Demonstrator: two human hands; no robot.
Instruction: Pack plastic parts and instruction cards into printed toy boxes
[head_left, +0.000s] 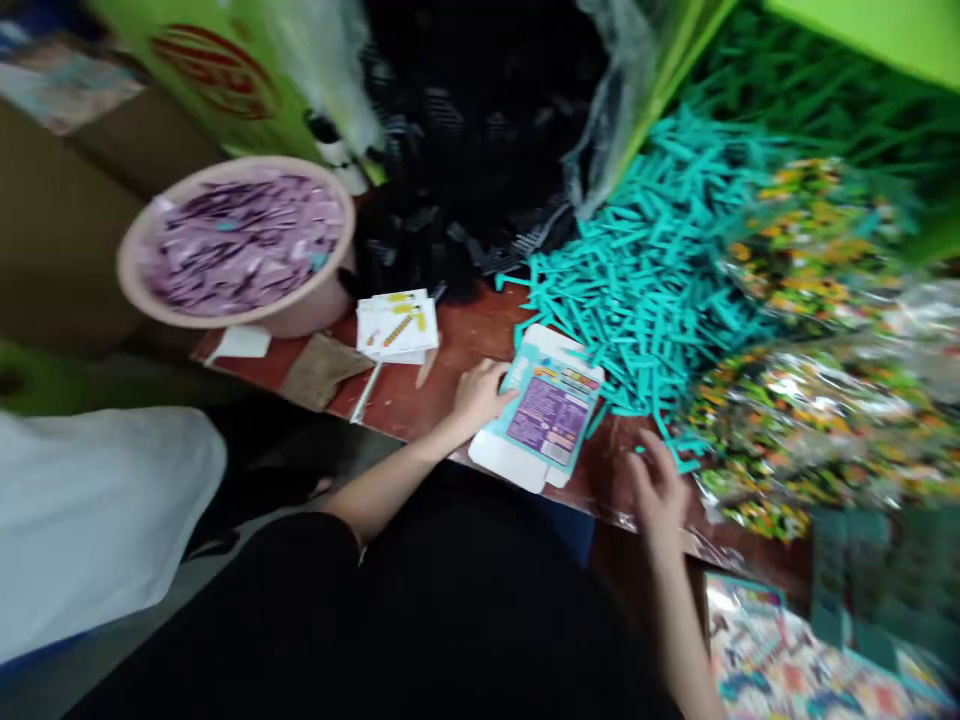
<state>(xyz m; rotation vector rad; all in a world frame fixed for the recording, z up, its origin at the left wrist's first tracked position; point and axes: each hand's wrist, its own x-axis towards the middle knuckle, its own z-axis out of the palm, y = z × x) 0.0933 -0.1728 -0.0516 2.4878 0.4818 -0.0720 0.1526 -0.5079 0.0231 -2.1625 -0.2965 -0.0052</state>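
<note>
Pressing down on a flat, unfolded carton (544, 415), the left hand (480, 395) lies with its fingers spread over the sheet's near-left edge, pinning it to the red-brown table (465, 340) rather than gripping it. That carton extends away from the left hand toward the right, its long axis slanting from upper right to lower left, its purple printed panel facing up.

Just beyond the carton's lower right corner, the right hand (656, 485) hovers with fingers loosely curled and apart; motion blur makes it hard to say, but it seems to hold nothing. Directly ahead of its fingertips begins the heap of teal plastic sticks (645, 270), the closest strays almost touching them. So the right hand is nearer the sticks, the left nearer the carton.

Farther left of the left hand sit a small stack of printed cards (396, 325) and a pink basin of purple sachets (240, 245).
</note>
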